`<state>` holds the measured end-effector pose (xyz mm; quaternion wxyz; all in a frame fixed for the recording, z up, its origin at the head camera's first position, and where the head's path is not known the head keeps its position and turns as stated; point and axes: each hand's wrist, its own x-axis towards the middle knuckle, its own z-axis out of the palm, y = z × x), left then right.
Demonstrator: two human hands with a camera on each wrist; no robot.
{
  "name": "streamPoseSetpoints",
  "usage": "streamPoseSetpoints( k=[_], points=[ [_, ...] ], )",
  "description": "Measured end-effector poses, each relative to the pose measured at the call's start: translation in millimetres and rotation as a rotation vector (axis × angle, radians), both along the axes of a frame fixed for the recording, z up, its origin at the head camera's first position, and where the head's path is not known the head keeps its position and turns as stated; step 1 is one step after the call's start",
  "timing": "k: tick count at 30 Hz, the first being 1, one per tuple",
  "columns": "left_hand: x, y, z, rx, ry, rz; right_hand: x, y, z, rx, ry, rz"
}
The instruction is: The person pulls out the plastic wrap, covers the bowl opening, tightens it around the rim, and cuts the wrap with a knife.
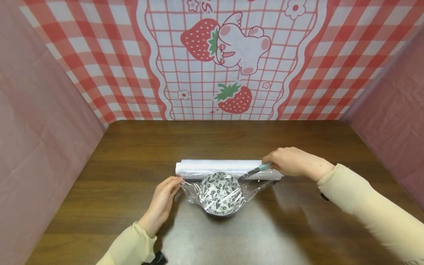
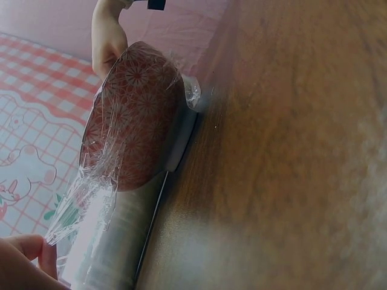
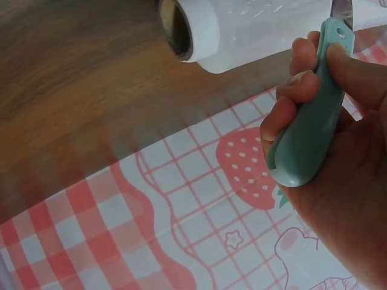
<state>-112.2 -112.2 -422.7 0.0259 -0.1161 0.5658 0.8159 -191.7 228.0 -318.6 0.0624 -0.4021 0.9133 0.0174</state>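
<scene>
A bowl (image 1: 221,194) with a dark leaf and flower print inside stands on the table, clear plastic wrap (image 1: 190,191) stretched over its top. Outside, the bowl (image 2: 142,115) is reddish with pale flowers. Just behind lies the white roll of wrap (image 1: 215,165). My left hand (image 1: 163,202) pinches the film's left edge near the roll's left end. My right hand (image 1: 291,162) grips a knife by its teal handle (image 3: 311,130), above the roll's right part. Its dark blade (image 1: 250,173) points toward the bowl, over the roll's front side; whether it touches the film I cannot tell.
The brown wooden table (image 1: 132,147) ends at a red-and-white checked cloth (image 1: 112,55) printed with strawberries. Pink cloth walls (image 1: 39,121) rise on both sides. In the right wrist view, the roll's hollow core end (image 3: 176,30) shows.
</scene>
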Motion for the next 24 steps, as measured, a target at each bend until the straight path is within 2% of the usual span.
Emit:
streamPoseSetpoints(
  k=[16,24],
  points=[
    [-0.4,1.4,0.1,0.007,-0.005,-0.010,4.0,15.3,1.6,0.020,0.089,0.008],
    [0.2,1.2,-0.8,0.010,-0.014,0.006,5.5,23.6,2.2,0.036,0.118,-0.001]
  ],
)
